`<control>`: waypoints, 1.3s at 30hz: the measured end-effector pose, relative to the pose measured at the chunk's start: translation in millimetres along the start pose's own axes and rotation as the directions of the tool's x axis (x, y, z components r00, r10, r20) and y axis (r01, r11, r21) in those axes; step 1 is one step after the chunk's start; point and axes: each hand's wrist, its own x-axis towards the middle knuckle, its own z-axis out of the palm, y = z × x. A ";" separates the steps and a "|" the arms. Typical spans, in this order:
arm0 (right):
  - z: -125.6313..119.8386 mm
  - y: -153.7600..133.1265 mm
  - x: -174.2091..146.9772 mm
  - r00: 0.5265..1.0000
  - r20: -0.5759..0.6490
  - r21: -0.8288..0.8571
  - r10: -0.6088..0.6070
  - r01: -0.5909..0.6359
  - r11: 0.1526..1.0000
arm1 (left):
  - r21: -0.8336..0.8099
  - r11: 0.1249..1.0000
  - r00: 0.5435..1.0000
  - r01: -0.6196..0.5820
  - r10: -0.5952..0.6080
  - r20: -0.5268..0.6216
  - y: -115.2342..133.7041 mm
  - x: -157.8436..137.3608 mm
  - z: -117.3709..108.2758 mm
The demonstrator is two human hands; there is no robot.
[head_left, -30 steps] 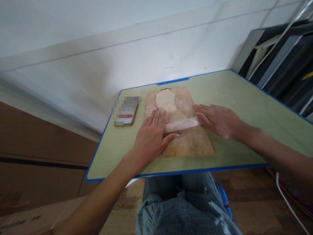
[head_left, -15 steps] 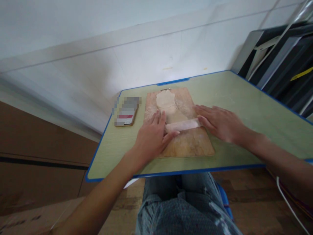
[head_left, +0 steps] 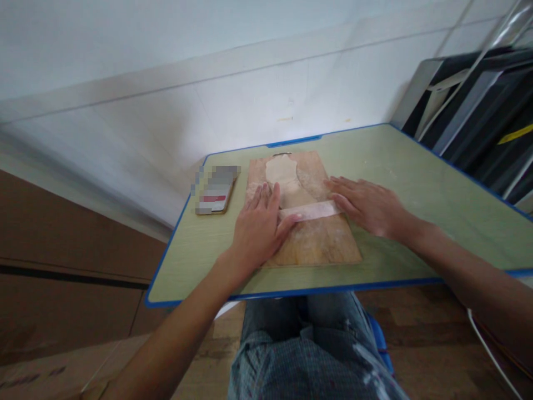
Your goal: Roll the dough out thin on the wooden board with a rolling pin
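Observation:
A floured rolling pin lies crosswise on a wooden board. Flattened dough stretches from the pin towards the board's far edge, with the near part partly hidden. My left hand rests open over the pin's left end, fingers stretched out beyond it and the thumb lying along its near side. Over the right end lies my right hand, also open, its fingers long and flat and pointing left, palm hiding the pin's tip. Loose flour covers parts of the board around the dough.
To the left of the board a phone, partly blurred out, is propped at a slant on the light green table with blue edging. A white wall stands behind. Dark flat panels lean at the right.
Both hands and the rolling pin have shifted very slightly away from me over the board. The view itself has moved a little; the phone and dough look the same.

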 end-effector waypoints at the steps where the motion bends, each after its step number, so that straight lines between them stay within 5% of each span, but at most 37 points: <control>1: -1.6 -2.2 -9.8 1.000 -0.027 -0.003 -0.016 0.016 1.000 | -0.004 1.000 1.000 -0.026 0.026 -0.010 2.3 -9.4 -0.8; 4: -2.4 -2.7 -21.2 0.997 -0.049 0.003 -0.057 0.057 0.998 | -0.014 0.998 0.998 -0.063 0.063 -0.006 3.0 -16.9 -1.0; 12: 11.6 17.3 33.9 0.999 0.039 0.014 0.004 -0.005 1.000 | -0.001 0.994 0.993 0.113 -0.113 0.047 -11.8 43.9 4.1; 15: 4.9 7.6 14.1 0.999 0.023 -0.020 0.038 -0.038 0.999 | 0.042 0.998 0.999 0.046 -0.045 -0.012 -5.2 24.3 2.8; 21: -1.3 -18.9 -53.4 0.982 -0.162 -0.065 -0.099 0.090 0.994 | 0.064 0.996 0.995 -0.068 0.072 -0.067 10.3 -38.4 3.7; 26: 8.3 -15.3 -67.0 0.963 -0.229 -0.065 -0.139 0.127 0.990 | 0.076 0.990 0.986 -0.117 0.125 -0.110 10.0 -51.1 8.4; 31: 8.9 6.4 -20.8 0.979 -0.099 -0.030 -0.176 0.174 0.984 | 0.032 0.996 0.996 -0.086 0.087 -0.016 -1.5 -17.4 5.0; 35: 10.4 18.9 48.1 0.989 0.126 0.018 -0.075 0.073 0.997 | 0.033 0.999 1.000 0.011 -0.011 -0.005 -24.7 28.2 7.6; 39: 23.1 32.5 102.9 0.974 0.227 0.095 0.002 -0.024 0.995 | 0.170 0.981 0.992 -0.099 0.083 0.098 -49.4 67.4 11.0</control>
